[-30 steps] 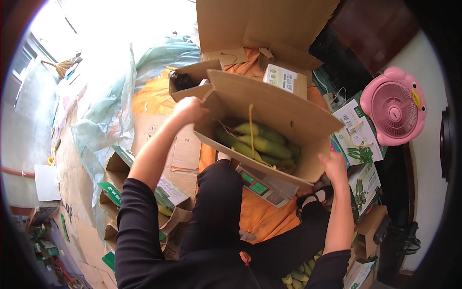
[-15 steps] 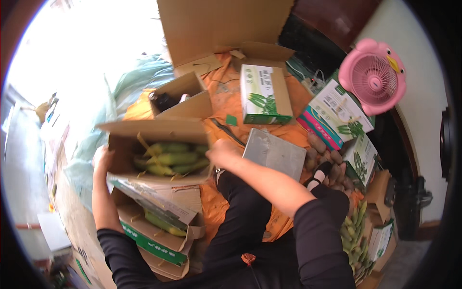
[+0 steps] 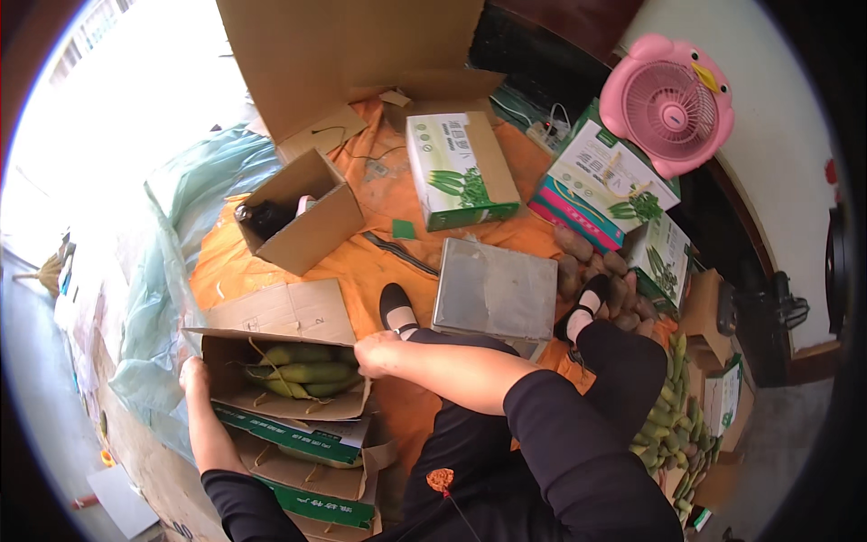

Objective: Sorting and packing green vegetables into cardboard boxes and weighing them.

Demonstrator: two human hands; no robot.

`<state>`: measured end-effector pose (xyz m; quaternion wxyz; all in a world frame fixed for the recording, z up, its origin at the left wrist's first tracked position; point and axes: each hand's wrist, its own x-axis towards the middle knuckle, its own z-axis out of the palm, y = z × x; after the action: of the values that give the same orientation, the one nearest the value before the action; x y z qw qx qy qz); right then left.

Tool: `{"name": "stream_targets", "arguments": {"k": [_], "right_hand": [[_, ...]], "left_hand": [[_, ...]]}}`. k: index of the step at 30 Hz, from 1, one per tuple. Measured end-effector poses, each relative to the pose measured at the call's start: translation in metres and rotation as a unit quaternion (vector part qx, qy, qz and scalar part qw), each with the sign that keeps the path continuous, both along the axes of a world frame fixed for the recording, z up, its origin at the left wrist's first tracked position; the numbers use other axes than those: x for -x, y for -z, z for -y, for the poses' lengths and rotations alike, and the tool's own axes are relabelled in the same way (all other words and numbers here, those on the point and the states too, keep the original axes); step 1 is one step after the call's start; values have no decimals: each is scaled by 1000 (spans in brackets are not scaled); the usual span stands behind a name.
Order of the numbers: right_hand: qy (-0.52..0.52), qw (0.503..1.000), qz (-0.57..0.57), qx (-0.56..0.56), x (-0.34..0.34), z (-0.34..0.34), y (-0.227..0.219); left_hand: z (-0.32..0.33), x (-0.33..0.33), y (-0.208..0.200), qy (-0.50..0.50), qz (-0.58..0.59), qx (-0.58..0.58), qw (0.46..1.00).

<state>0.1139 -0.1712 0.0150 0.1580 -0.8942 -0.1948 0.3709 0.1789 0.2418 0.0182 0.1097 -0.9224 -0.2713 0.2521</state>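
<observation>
Both hands grasp the open corn box (image 3: 284, 379), left hand (image 3: 192, 375) far side, right hand (image 3: 379, 354) near rim, likely seating it on the stacked boxes (image 3: 312, 470); next needs squaring.

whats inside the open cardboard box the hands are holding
Green corn ears in their husks lie inside the open cardboard box, held by the left hand and right hand. Anything beneath the top ears is covered.
</observation>
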Motion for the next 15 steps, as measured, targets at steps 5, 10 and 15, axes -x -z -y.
{"name": "stream_targets", "arguments": {"k": [5,10,15], "right_hand": [[101,989,3,-105,-11,9,-42],[127,967,69,-209,-26,54,-85],[238,915,136,-296,-9,135,-137]], "left_hand": [[29,7,-33,92,289,156,940],[193,40,-149,188,547,542,609],[267,131,-260,337,492,801,53]]}}
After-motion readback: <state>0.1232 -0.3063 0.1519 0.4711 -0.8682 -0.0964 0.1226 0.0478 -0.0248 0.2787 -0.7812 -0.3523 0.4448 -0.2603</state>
